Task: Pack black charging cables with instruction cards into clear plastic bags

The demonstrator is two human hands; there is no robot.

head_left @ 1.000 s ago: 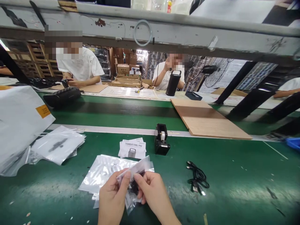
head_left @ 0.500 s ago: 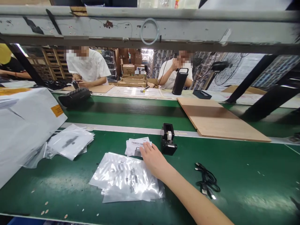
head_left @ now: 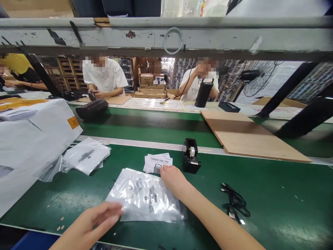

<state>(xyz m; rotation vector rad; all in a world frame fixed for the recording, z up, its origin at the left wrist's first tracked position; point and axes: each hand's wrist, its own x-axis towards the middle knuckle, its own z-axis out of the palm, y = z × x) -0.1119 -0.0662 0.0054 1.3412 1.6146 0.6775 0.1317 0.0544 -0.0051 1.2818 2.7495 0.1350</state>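
My right hand [head_left: 172,176] has its fingers curled at the lower right corner of a few printed leaflets [head_left: 157,160] marked THUNDERTRAIL PRO; the fingertips are partly hidden. Just below lies a stack of clear plastic bags [head_left: 142,196] with black print. My left hand [head_left: 96,218] is by the lower left edge of that stack, with thumb and fingers apart and nothing in it. A black tape dispenser [head_left: 191,156] stands to the right of the leaflets. Coiled black cables [head_left: 236,201] lie farther right on the green surface.
Smaller bags [head_left: 88,154] lie at left beside a big white sack [head_left: 39,139]. Across the green belt are a wooden board [head_left: 249,135], a black speaker [head_left: 92,109] and two co-workers; one handles an upright black speaker [head_left: 204,93]. A metal beam [head_left: 221,38] crosses above.
My left hand has come into view at the lower left, beside the bags. My right hand's fingers have drawn back from lying over the leaflets to curl at their corner. The view has shifted slightly.
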